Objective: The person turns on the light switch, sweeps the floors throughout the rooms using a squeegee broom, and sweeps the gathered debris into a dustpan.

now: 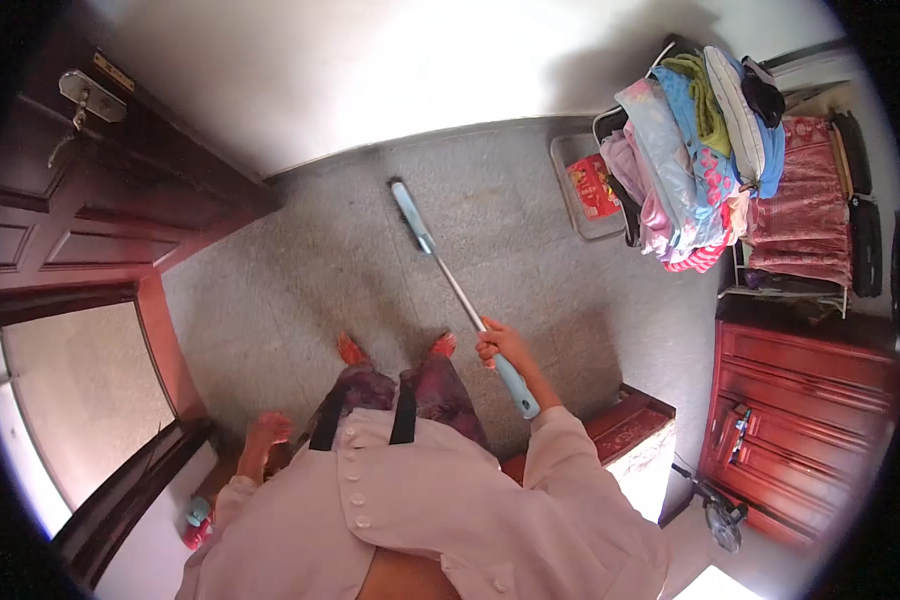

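A long brush (455,285) with a metal pole, a light blue handle and a light blue head slants up and left over the grey floor. My right hand (502,345) is wrapped round it near the top of the blue handle. The brush head, with dark bristles along one side, lies near the far wall. My left hand (270,428) hangs low at my left side, away from the brush; its fingers are too unclear to tell how they are held.
A dark red door (100,225) stands at the left. Piled clothes (685,170) and a grey tray (600,230) with a red packet are at the upper right. A red wooden cabinet (800,400), a fan (722,520) and a low wooden piece (620,425) are at the right.
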Motion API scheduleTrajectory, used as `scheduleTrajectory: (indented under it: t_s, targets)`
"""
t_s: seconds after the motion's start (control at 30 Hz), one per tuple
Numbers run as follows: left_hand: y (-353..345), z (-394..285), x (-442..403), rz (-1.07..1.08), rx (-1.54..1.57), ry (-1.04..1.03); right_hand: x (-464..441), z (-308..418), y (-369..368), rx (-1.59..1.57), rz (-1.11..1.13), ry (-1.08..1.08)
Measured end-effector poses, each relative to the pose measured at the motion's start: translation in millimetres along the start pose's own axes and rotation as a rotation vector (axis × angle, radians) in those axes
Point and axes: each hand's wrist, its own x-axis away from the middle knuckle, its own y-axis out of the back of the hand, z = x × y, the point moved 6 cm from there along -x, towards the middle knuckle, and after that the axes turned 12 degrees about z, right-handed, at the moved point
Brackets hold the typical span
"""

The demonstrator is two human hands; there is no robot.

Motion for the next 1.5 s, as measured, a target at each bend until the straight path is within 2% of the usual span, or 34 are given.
scheduleTrajectory:
  t_s: [0.1,0.17,0.23,0.27,0.3,0.4,0.5,0.57,0.67,0.7,0.77,0.87,0.9,0.97,1.1,1.17,1.3,1.37,1.5]
  targets:
    - [7,-28,13,0.011,0.034,-0.051,9,31,15,0.033,-0.179,0.134]
    - [23,-13,2,-0.024,0.036,-0.028,-2,58,44,0.044,-0.112,0.223]
    - [20,-7,3,-0.101,0.071,0.005,-7,90,74,0.006,-0.156,0.201]
    - [17,-4,4,-0.144,0.091,0.021,-20,104,113,0.13,-0.22,0.205]
    - [15,6,1,-0.13,0.114,0.022,-33,119,153,0.255,-0.28,0.209]
    - [1,44,-10,-0.108,0.185,0.061,-50,167,194,0.289,-0.267,0.053]
    - [-31,50,-13,-0.089,0.248,0.123,-107,177,236,0.662,-0.18,-0.026]
    - [-53,40,-15,-0.036,0.272,0.117,-118,163,188,1.176,-0.093,0.052]
    - [-60,31,-36,-0.072,0.067,0.119,-124,110,122,0.932,-0.116,-0.116]
    - [-62,27,-44,-0.056,0.113,0.125,-104,113,86,0.704,-0.173,-0.123]
    - [-69,15,-59,-0.024,0.204,0.135,-83,118,49,0.577,-0.074,-0.165]
    - [-80,-38,-59,0.037,0.111,0.112,-58,143,39,0.402,0.028,-0.163]
    - [-86,-61,-51,-0.003,0.132,0.06,-51,151,42,0.348,0.057,-0.156]
    - [-105,-103,-34,-0.086,0.176,-0.046,-43,154,69,0.358,0.033,-0.097]
    - [-111,-113,-33,-0.111,0.184,0.018,-17,201,103,0.433,-0.123,-0.037]
    - [-115,-103,-35,-0.119,0.133,0.078,-24,233,127,0.53,-0.27,0.038]
    - [-120,-73,-22,-0.133,0.247,0.086,-99,305,209,0.695,-0.145,0.222]
    - [-120,-60,-11,-0.124,0.29,0.081,-190,326,314,0.886,-0.044,0.146]
    - [-128,-64,20,-0.218,0.254,0.037,-230,352,285,1.025,-0.071,0.144]
